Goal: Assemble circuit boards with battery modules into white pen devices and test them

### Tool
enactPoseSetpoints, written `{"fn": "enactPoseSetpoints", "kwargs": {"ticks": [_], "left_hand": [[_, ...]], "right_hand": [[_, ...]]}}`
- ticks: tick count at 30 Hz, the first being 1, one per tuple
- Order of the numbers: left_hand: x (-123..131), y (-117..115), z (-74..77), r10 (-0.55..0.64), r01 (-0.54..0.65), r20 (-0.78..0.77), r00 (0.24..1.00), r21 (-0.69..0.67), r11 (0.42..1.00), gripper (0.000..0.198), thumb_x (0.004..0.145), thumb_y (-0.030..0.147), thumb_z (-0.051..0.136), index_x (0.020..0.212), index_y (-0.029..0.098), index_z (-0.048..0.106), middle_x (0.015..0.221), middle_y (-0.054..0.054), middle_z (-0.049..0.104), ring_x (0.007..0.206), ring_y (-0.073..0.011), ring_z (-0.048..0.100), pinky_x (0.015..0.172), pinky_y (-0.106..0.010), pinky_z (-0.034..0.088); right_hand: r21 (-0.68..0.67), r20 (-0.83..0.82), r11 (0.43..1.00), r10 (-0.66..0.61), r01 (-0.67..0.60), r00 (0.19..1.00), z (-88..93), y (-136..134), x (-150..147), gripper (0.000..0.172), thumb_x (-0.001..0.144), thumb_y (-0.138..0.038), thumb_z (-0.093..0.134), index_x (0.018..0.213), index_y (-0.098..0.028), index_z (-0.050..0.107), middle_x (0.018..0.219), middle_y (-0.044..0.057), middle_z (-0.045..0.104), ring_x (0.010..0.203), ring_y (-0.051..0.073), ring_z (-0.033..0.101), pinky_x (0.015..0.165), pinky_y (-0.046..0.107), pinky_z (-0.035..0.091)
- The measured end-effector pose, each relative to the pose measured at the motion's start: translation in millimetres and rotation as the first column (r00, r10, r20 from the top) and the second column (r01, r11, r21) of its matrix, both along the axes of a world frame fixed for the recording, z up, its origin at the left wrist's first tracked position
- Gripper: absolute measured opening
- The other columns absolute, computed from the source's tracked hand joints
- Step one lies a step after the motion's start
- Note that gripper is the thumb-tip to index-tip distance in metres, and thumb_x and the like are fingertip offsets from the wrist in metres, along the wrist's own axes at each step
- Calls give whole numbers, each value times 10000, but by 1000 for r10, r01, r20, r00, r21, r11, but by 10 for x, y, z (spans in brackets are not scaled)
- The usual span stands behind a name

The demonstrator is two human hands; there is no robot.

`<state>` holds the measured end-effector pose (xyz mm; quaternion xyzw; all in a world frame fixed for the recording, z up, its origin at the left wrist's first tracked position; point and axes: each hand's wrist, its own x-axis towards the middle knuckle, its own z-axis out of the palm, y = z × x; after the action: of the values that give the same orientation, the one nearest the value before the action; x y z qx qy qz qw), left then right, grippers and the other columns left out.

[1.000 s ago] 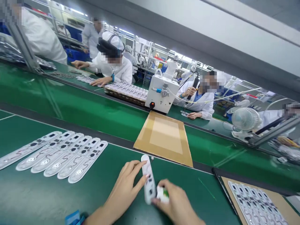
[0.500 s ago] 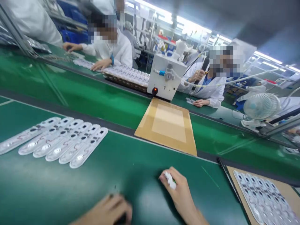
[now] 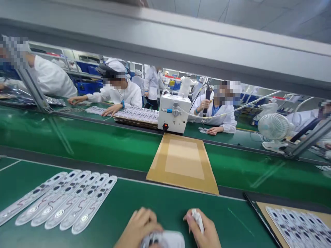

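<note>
Left hand (image 3: 139,224) closed round glossy white round-ended strip (image 3: 175,238), bottom edge of view; right hand (image 3: 207,232), just beside, pinches crumpled white wad (image 3: 198,220). Flat green tabletop (image 3: 150,198) between hands and tan rectangular cardboard sheet (image 3: 158,168).

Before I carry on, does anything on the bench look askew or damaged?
Slightly askew: the leftmost white strip lies at a flatter slant than its five neighbours, which run closer to parallel. The white piece at the left hand is too blurred to judge for damage.
</note>
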<state>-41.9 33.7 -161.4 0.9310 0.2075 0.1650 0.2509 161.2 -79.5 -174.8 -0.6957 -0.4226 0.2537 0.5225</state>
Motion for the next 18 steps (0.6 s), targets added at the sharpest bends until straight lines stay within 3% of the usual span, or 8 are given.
{"fn": "enactPoseSetpoints", "kwargs": {"ticks": [3, 6, 10, 15, 18], "left_hand": [[298, 20, 145, 50, -50, -36, 998, -25, 998, 151, 893, 271, 586, 1028, 252, 652, 982, -34, 592, 926, -222, 535, 797, -352, 407], [453, 11, 210, 48, -48, -29, 998, -6, 999, 232, 858, 338, 647, 1058, 220, 639, 1032, -53, 571, 931, -244, 506, 786, -366, 382], [452, -9, 159, 18, -18, -8, 1000, -32, 999, 262, 828, 311, 703, 1063, 219, 632, 1012, -31, 574, 906, -219, 504, 765, -332, 400], [425, 19, 102, -6, 14, 80, 997, -91, 996, 258, 811, 237, 717, 1050, 214, 623, 995, -13, 573, 919, -195, 508, 784, -300, 444], [429, 22, 112, -31, 43, 112, 993, -114, 993, 313, 766, 223, 769, 1037, 203, 611, 976, -8, 576, 907, -187, 508, 768, -285, 448]], "right_hand": [[-44, -104, 999, 2, -7, 995, 149, -30, 108, 454, 885, -606, 444, 803, -183, 588, 589, -38, 449, 421, 88, 305, 410, 234, 262], [-45, -20, 999, 19, -20, 1000, 252, -25, 186, 390, 902, -539, 460, 807, -182, 585, 654, -20, 485, 505, 110, 393, 480, 238, 323], [-52, 109, 992, 124, -119, 986, 312, -25, 205, 276, 849, -463, 600, 786, -197, 639, 743, 3, 547, 696, 151, 502, 656, 254, 379], [-148, 409, 959, 283, -243, 868, 299, -35, 119, 246, 835, -440, 651, 915, -208, 671, 787, 13, 561, 712, 164, 545, 627, 256, 366], [-221, 443, 947, 309, -232, 842, 316, 1, 73, 142, 866, -342, 598, 887, -220, 668, 788, 9, 574, 703, 160, 559, 616, 257, 356]]}}
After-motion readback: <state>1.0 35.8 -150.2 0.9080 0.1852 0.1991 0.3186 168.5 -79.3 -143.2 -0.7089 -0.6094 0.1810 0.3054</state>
